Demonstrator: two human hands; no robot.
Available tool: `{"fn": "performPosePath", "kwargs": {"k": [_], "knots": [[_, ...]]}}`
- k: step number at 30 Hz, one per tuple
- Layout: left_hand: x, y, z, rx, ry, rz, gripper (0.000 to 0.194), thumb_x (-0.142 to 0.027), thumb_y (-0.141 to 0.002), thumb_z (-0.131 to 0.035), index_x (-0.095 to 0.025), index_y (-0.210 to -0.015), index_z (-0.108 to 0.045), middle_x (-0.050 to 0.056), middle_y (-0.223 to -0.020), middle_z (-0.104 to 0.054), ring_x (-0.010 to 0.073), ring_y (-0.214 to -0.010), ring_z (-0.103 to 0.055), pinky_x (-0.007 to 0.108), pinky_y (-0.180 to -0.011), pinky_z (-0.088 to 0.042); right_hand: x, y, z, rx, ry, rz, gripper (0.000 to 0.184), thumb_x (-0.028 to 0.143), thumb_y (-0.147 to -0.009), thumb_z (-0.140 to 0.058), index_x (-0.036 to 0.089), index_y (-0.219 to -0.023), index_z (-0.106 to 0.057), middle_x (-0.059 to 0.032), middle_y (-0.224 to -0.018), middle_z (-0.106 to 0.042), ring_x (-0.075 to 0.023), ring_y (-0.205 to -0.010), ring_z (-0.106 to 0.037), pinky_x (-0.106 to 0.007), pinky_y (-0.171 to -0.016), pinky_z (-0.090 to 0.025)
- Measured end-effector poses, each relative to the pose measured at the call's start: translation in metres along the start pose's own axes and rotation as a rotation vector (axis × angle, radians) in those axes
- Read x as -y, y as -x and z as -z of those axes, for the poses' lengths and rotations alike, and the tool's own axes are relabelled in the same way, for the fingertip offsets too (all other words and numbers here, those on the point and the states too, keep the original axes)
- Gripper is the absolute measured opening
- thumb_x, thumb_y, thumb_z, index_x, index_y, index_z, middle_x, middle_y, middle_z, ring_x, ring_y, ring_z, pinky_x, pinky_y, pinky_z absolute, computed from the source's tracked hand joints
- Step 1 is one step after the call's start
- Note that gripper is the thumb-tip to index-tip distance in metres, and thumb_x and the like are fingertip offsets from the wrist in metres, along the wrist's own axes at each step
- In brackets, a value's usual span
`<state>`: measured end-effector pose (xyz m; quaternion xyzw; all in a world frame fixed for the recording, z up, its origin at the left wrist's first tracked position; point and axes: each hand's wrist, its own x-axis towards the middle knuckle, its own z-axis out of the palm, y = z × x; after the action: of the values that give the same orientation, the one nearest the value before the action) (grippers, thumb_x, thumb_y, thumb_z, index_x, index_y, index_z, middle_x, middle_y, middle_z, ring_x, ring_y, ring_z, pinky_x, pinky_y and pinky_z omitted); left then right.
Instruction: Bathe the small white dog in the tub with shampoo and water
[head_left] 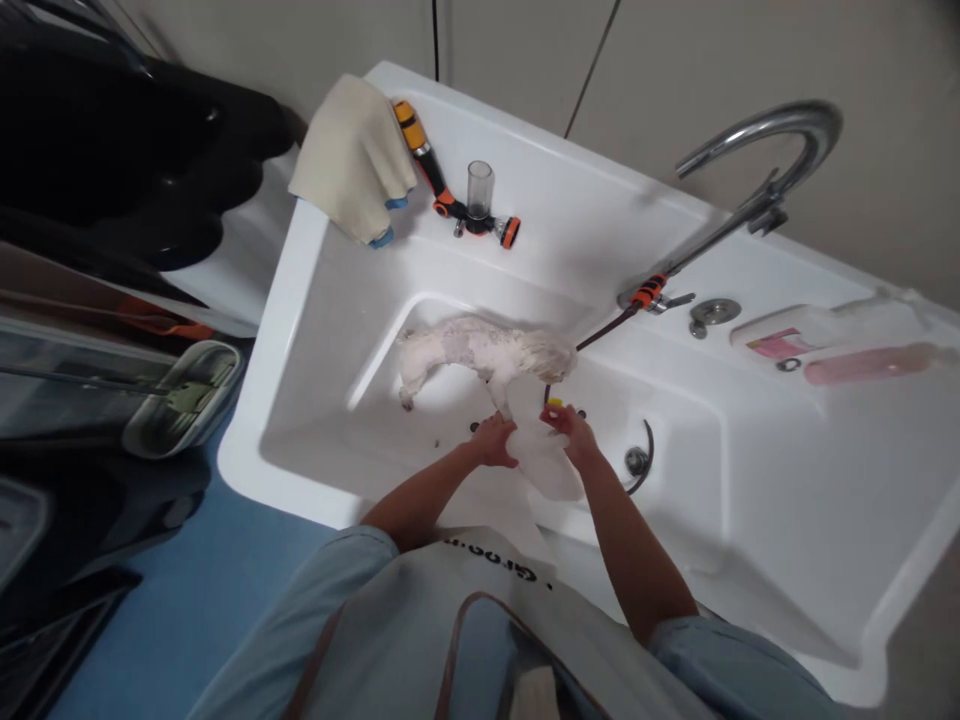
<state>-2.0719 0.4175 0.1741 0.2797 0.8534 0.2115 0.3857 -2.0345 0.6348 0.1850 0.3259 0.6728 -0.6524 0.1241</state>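
The small white dog (480, 355) stands wet in the tub (315, 330), at 12 o'clock from both hands, left hand (495, 440) and right hand (568, 428) each in a closed grip on a pale cloth (541, 462); drying looks barely begun.

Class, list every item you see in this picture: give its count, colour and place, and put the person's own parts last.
dog: one, white, in the tub
tub: one, white, centre
towel: one, cream, tub's back-left corner
spray nozzle: one, orange and black, back ledge
faucet: one, chrome, back right
bottles: two, white and pink, right ledge
drain: one, metal, tub floor
cloth: one, white, between both hands
left hand: on the cloth
right hand: on the cloth
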Motion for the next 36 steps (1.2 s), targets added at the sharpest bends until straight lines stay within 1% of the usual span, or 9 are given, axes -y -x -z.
{"fn": "performPosePath", "kwargs": {"k": [3,9,12,17,25,27,32,34,36], "knots": [[0.004,0.001,0.003,0.014,-0.004,-0.016,0.084,-0.049,-0.067,-0.093,-0.022,-0.141,-0.063,0.017,-0.147,-0.056,0.0386,-0.135,-0.058,0.046,-0.118,-0.044,0.004,-0.003,-0.008,-0.024,0.070,-0.077,0.061,0.068,-0.099,-0.048,0.017,-0.102,-0.081,-0.0138,-0.098,-0.081,-0.0289,-0.105,-0.076,-0.037,-0.089,-0.057],[0.012,-0.002,0.004,0.055,-0.065,0.026,0.083,-0.049,-0.070,-0.090,-0.020,-0.142,-0.061,0.019,-0.148,-0.054,0.0380,-0.135,-0.058,0.045,-0.117,-0.045,0.008,-0.005,-0.036,-0.279,0.651,-0.008,0.035,0.039,-0.100,-0.053,0.017,-0.093,-0.080,-0.0170,-0.115,-0.078,-0.0304,-0.123,-0.068,-0.039,-0.108,-0.047],[0.012,0.001,0.005,0.056,-0.071,0.023,0.082,-0.049,-0.071,-0.090,-0.020,-0.142,-0.061,0.019,-0.149,-0.053,0.0381,-0.137,-0.058,0.045,-0.117,-0.045,0.008,0.002,-0.036,-0.283,0.470,0.048,0.038,0.046,-0.099,-0.055,0.018,-0.091,-0.078,-0.0152,-0.111,-0.078,-0.0300,-0.122,-0.069,-0.039,-0.106,-0.050],[0.011,0.008,0.007,0.014,-0.022,-0.020,0.083,-0.048,-0.066,-0.093,-0.024,-0.140,-0.063,0.016,-0.148,-0.055,0.0381,-0.133,-0.061,0.045,-0.116,-0.046,0.009,0.009,-0.024,-0.129,0.097,0.079,0.055,0.068,-0.096,-0.053,0.019,-0.097,-0.078,-0.0098,-0.089,-0.079,-0.0291,-0.104,-0.077,-0.036,-0.088,-0.058],[0.021,-0.001,0.003,0.053,-0.029,0.005,0.089,-0.046,-0.067,-0.094,-0.018,-0.145,-0.061,0.021,-0.148,-0.054,0.0390,-0.135,-0.060,0.043,-0.117,-0.046,0.008,0.001,-0.049,-0.315,0.596,0.130,0.030,0.037,-0.098,-0.054,0.021,-0.088,-0.077,-0.0131,-0.107,-0.077,-0.0264,-0.118,-0.067,-0.037,-0.109,-0.047],[0.022,0.000,0.004,0.053,-0.042,0.020,0.089,-0.047,-0.068,-0.093,-0.019,-0.146,-0.060,0.020,-0.148,-0.053,0.0383,-0.134,-0.061,0.043,-0.117,-0.047,0.008,0.002,-0.051,-0.292,0.542,0.117,0.031,0.041,-0.097,-0.057,0.021,-0.084,-0.076,-0.0120,-0.103,-0.077,-0.0261,-0.114,-0.068,-0.037,-0.106,-0.048],[0.021,0.007,0.006,0.044,-0.059,-0.025,0.083,-0.046,-0.067,-0.093,-0.023,-0.141,-0.064,0.017,-0.144,-0.056,0.0366,-0.131,-0.063,0.043,-0.114,-0.049,0.005,0.007,-0.047,-0.081,-0.072,0.090,0.050,0.070,-0.082,-0.066,0.021,-0.082,-0.074,-0.0086,-0.091,-0.078,-0.0254,-0.093,-0.074,-0.038,-0.092,-0.054],[0.022,0.007,0.005,0.039,-0.062,-0.029,0.086,-0.045,-0.068,-0.093,-0.021,-0.144,-0.061,0.018,-0.145,-0.056,0.0360,-0.132,-0.062,0.042,-0.115,-0.049,0.003,0.007,-0.049,-0.079,-0.063,0.088,0.048,0.069,-0.084,-0.067,0.021,-0.082,-0.074,-0.0079,-0.088,-0.077,-0.0254,-0.093,-0.074,-0.038,-0.091,-0.053],[0.024,0.006,0.003,0.048,-0.067,-0.018,0.090,-0.045,-0.068,-0.093,-0.020,-0.147,-0.058,0.018,-0.147,-0.055,0.0356,-0.133,-0.061,0.042,-0.116,-0.047,0.004,0.007,-0.054,-0.152,0.184,0.118,0.038,0.057,-0.092,-0.065,0.022,-0.079,-0.074,-0.0082,-0.088,-0.077,-0.0254,-0.099,-0.072,-0.037,-0.095,-0.051]]}}
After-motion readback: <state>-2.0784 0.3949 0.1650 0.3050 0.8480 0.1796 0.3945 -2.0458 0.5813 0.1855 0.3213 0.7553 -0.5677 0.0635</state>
